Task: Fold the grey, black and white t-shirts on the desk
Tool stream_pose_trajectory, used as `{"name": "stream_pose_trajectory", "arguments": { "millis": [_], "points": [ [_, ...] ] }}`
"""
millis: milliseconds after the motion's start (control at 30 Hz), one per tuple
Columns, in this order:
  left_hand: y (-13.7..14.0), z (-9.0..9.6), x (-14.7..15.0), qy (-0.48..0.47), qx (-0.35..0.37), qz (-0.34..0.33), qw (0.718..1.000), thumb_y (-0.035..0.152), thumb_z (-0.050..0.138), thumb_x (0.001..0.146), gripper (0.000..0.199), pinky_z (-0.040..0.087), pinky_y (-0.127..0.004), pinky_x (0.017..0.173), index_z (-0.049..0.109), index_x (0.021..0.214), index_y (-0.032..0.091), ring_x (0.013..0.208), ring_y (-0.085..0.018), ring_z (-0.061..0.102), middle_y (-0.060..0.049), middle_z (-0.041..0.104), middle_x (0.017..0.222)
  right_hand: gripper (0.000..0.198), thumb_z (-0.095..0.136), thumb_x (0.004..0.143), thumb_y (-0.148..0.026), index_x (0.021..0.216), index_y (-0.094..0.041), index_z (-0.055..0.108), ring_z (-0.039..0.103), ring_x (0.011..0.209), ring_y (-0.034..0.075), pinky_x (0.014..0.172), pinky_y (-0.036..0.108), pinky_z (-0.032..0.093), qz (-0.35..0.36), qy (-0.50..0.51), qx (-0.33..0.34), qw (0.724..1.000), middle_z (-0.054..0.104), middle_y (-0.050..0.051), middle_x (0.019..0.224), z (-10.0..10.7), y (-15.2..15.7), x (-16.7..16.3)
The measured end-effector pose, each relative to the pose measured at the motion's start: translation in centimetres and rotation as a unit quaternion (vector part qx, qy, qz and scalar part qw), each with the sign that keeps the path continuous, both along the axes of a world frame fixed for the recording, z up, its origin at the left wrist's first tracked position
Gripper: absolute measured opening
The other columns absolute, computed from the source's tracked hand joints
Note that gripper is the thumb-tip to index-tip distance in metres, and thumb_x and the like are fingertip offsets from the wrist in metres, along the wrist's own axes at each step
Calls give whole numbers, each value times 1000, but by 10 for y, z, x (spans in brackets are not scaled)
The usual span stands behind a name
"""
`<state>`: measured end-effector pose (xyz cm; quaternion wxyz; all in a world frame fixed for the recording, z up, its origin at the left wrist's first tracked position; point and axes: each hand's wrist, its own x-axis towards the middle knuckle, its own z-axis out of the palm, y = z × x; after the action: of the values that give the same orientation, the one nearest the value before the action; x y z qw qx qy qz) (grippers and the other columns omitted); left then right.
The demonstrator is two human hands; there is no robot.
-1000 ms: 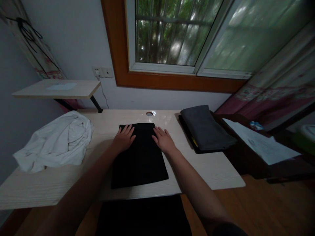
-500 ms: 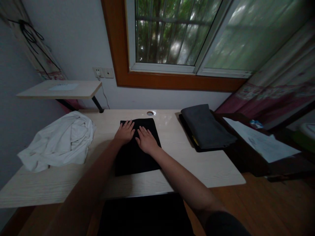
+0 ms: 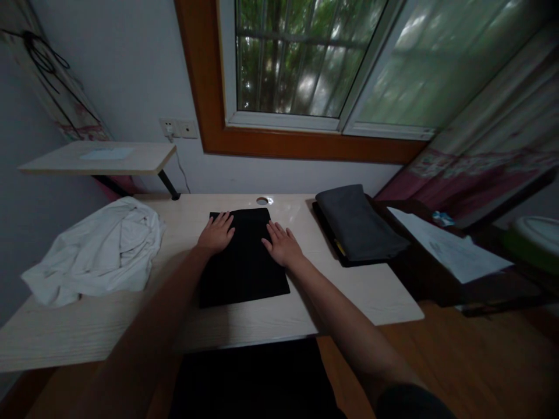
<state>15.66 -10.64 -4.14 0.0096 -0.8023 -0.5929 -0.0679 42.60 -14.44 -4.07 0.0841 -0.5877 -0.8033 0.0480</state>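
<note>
A black folded cloth, probably a garment, lies flat on the pale wooden desk in front of me. My left hand rests palm down on its upper left part, fingers stretched out. Over the cloth's right edge lies my right hand, also flat with its fingers extended. Neither hand grips anything. The cloth's exact kind cannot be made out in the dim light.
A crumpled white cloth lies on the desk's left. Folded dark grey fabric sits at the right on something black. A raised shelf stands back left. Beyond the desk's right end, papers lie on a dark surface.
My right hand has slid right across the black cloth, from near its middle to its right edge. My left hand stays at the upper left. The view has shifted slightly.
</note>
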Motion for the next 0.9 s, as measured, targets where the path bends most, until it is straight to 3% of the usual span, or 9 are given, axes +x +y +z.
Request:
{"name": "stream_pose_trajectory", "arguments": {
  "millis": [167, 400, 567, 733, 900],
  "points": [
    [-22, 4, 17, 24, 32, 29, 999, 39, 32, 104, 59, 22, -54, 126, 44, 155, 11, 155, -31, 29, -15, 31, 167, 64, 28, 108, -50, 162, -17, 31, 22, 157, 23, 128, 50, 15, -17, -3, 4, 1000, 24, 6, 169, -2, -4, 3],
    [-91, 4, 47, -16, 43, -94, 995, 44, 35, 105, 57, 25, -55, 125, 45, 155, 19, 154, -30, 31, -10, 36, 166, 61, 32, 107, -48, 160, -18, 35, 24, 157, 27, 127, 55, 17, -17, 17, 24, 999, 27, 8, 168, -5, -5, 3],
    [-115, 3, 15, -22, 19, -49, 998, 44, 39, 104, 57, 23, -56, 126, 42, 157, 24, 155, -29, 28, -9, 34, 167, 62, 33, 107, -50, 160, -18, 35, 22, 157, 28, 127, 57, 16, -23, 15, 15, 1000, 28, 8, 168, -4, -6, 3],
    [-135, -2, -25, -19, 15, -19, 1000, 44, 35, 105, 60, 23, -54, 126, 36, 159, 19, 157, -28, 24, -10, 27, 169, 60, 35, 107, -48, 160, -19, 36, 23, 157, 27, 127, 55, 15, -17, 26, 19, 999, 29, 8, 168, -6, -7, 8],
    [-146, -10, -52, -41, 28, 10, 999, 36, 31, 105, 56, 20, -52, 127, 39, 157, 20, 156, -26, 28, -10, 36, 166, 53, 40, 106, -36, 153, -14, 46, 33, 153, 25, 126, 46, 22, -12, 53, 55, 997, 40, 10, 163, -3, -13, 18]
  ]
}}
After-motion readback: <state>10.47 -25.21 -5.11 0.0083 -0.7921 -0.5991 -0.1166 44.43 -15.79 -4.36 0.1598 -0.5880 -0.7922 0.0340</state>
